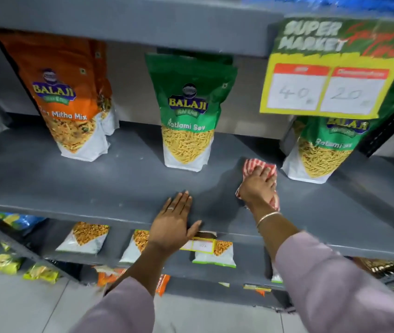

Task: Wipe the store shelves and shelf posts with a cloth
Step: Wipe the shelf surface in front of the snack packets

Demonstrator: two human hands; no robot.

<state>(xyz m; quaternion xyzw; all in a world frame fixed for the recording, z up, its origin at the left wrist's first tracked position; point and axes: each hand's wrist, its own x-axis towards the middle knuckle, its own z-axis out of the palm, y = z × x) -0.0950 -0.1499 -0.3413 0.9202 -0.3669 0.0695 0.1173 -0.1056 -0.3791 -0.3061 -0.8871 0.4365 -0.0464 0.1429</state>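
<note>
A grey metal shelf point(71, 183) runs across the middle of the view. My right hand point(259, 183) presses a red-and-white striped cloth point(251, 164) flat on the shelf, between two green snack bags. My left hand point(174, 222) rests palm down on the shelf's front edge, fingers spread, holding nothing. A dark perforated shelf post point(388, 126) stands at the right.
An orange Mitha Mix bag point(71, 97) stands at the left, a green Ratlami Sev bag point(188, 111) in the middle, another green bag point(323, 150) at the right. A yellow price sign point(328, 68) hangs from the upper shelf. Lower shelves hold several snack packets point(85, 239).
</note>
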